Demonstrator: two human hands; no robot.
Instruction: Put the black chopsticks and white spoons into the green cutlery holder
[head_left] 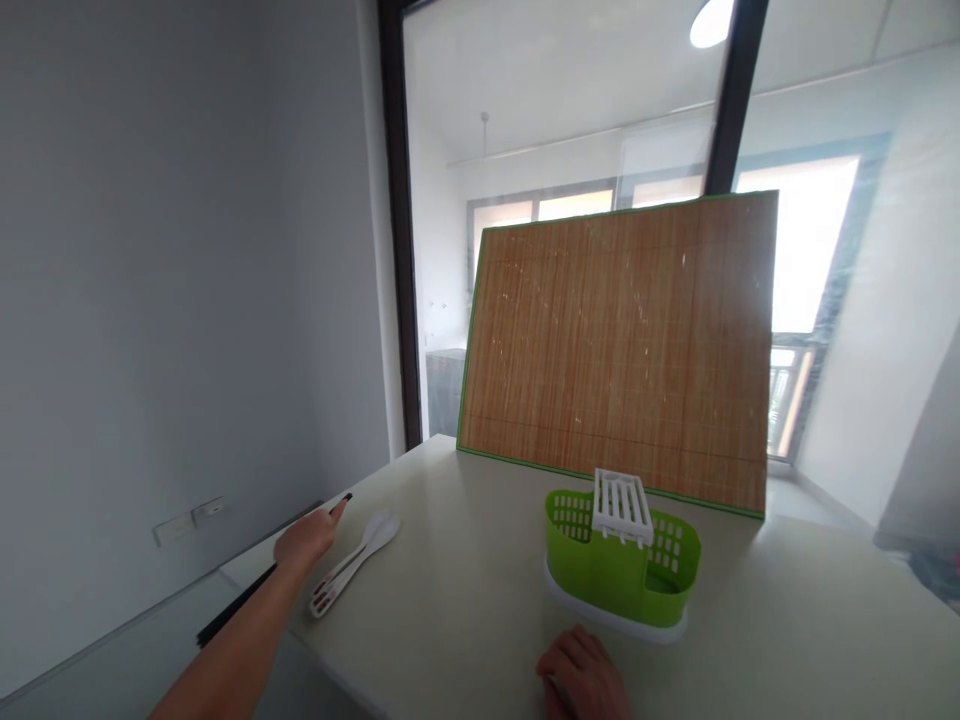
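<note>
Head view shows the left hand (304, 537) over the left edge of the tabletop (465, 590), its grip closed around a bundle of long, thin black sticks (238, 605). One end of the bundle comes out by the extended finger, and the other slants down past the wrist, beyond the tabletop's edge. Just beside that hand, near the near-left corner, lie two white plastic utensils (355, 563), overlapping lengthwise; a slotted end points towards the corner.

The right hand (583, 676) is low in the view, over the near part of the tabletop, fingers bent and close together; whether its grip has hold of anything I cannot tell. Just beyond it, well apart from the utensils, a green plastic basket (611, 578) with perforated walls stands upright on a white base tray (611, 612). Across the basket's middle sits a white slatted rack (622, 505) with small hooks along its front. Behind the basket, a brown bamboo-textured board (619, 345) with green edging stands along the tabletop's far edge, tilted back towards a dark-framed glass partition (559, 110).
</note>
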